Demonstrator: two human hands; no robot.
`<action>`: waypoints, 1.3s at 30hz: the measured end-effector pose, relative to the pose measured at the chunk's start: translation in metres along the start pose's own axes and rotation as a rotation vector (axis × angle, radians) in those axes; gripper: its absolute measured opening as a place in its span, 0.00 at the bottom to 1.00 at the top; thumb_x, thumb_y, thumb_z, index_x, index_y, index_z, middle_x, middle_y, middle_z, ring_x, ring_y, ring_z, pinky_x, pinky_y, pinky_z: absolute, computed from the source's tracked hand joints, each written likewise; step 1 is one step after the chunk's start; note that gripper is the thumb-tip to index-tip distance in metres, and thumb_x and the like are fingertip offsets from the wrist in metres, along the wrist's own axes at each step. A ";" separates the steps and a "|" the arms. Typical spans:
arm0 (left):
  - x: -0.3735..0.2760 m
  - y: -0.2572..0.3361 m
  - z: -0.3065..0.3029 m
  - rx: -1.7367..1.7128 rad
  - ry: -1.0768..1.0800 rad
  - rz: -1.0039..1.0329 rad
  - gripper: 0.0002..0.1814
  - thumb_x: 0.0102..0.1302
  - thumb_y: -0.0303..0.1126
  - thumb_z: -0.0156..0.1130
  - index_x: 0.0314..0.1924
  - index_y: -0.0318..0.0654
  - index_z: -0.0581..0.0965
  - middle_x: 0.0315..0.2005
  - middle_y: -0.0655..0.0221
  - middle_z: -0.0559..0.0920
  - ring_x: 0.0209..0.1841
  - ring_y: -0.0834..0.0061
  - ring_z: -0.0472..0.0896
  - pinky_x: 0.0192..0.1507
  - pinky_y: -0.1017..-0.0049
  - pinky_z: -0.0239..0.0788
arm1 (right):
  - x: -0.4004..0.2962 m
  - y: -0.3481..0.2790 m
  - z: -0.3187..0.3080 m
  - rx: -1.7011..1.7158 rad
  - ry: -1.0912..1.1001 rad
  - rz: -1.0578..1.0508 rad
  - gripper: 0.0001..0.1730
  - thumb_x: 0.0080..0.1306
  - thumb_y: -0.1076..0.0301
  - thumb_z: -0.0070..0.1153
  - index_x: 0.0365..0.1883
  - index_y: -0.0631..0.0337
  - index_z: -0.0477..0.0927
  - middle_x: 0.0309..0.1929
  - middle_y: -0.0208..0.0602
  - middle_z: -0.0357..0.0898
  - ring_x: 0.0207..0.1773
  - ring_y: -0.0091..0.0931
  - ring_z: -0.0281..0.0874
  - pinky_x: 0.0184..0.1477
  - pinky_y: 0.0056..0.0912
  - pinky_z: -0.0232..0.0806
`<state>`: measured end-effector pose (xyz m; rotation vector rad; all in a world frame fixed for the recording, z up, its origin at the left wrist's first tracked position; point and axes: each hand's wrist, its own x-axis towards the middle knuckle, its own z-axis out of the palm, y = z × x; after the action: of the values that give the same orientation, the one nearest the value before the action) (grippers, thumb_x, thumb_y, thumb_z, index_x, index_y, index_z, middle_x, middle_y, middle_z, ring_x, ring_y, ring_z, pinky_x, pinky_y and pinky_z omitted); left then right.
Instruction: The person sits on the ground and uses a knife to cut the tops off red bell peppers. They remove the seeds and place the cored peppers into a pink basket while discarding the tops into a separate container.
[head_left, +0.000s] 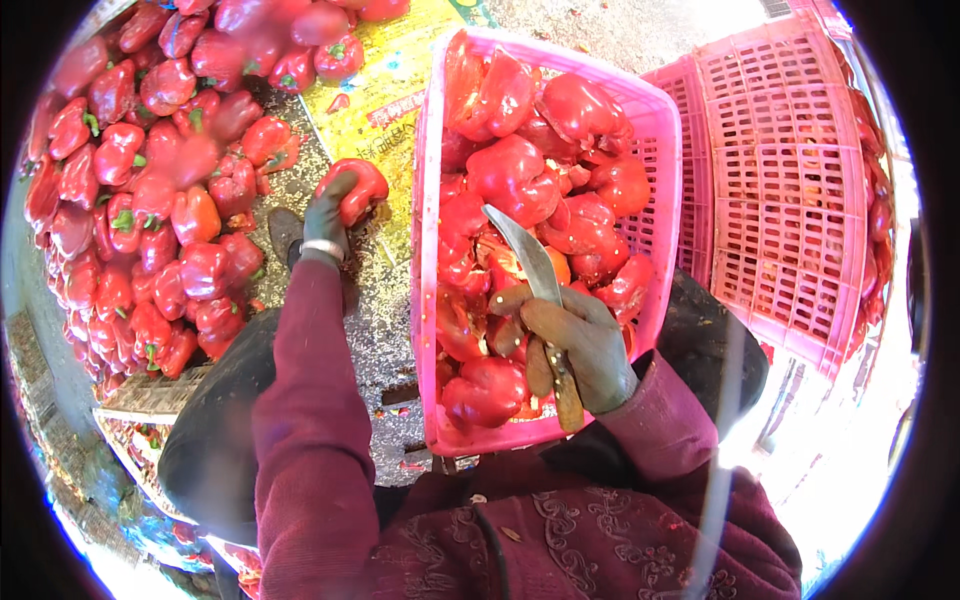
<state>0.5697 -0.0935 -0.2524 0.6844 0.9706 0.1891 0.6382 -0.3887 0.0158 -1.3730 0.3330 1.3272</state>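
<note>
My gloved left hand (328, 221) grips a red bell pepper (365, 189) above the seed-strewn ground, left of a pink plastic crate (551, 56). In my gloved right hand (581, 330) is a knife with a curved blade (527, 247) and a worn handle (568, 397). The blade points up and away from me, over the crate. Cut red bell peppers (514, 180) fill much of the crate beneath this hand. To the left lies a large heap of whole red bell peppers (157, 232), several with green stems.
Stacked pink crates (780, 180) stand at the right, with more red peppers (874, 202) beyond them. A yellow printed sheet (382, 97) lies on the ground between heap and crate. At lower left is a pale-edged container (142, 412). My knees flank the crate.
</note>
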 end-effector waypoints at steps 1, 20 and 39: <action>-0.016 0.002 -0.003 -0.112 -0.004 0.062 0.19 0.61 0.34 0.68 0.50 0.36 0.77 0.41 0.61 0.84 0.40 0.65 0.84 0.37 0.65 0.80 | 0.000 0.001 0.001 -0.016 -0.004 -0.030 0.20 0.72 0.59 0.49 0.51 0.68 0.77 0.35 0.36 0.80 0.17 0.19 0.69 0.20 0.21 0.61; -0.322 0.018 0.129 0.753 -0.364 1.427 0.40 0.61 0.41 0.70 0.66 0.25 0.65 0.60 0.49 0.72 0.62 0.55 0.72 0.64 0.58 0.65 | -0.068 0.053 -0.004 0.447 -0.439 -0.208 0.20 0.75 0.45 0.42 0.48 0.47 0.77 0.15 0.29 0.74 0.12 0.23 0.67 0.16 0.28 0.62; -0.375 0.012 0.098 0.210 -0.463 0.680 0.46 0.49 0.23 0.74 0.68 0.34 0.60 0.57 0.57 0.74 0.57 0.67 0.77 0.59 0.65 0.72 | -0.159 0.084 0.012 -0.374 -0.116 -0.497 0.21 0.74 0.52 0.47 0.43 0.65 0.77 0.26 0.33 0.74 0.25 0.22 0.75 0.27 0.30 0.67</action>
<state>0.4378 -0.2934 0.0527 1.1789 0.2872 0.5044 0.5131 -0.4807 0.1069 -1.5484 -0.3377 1.0710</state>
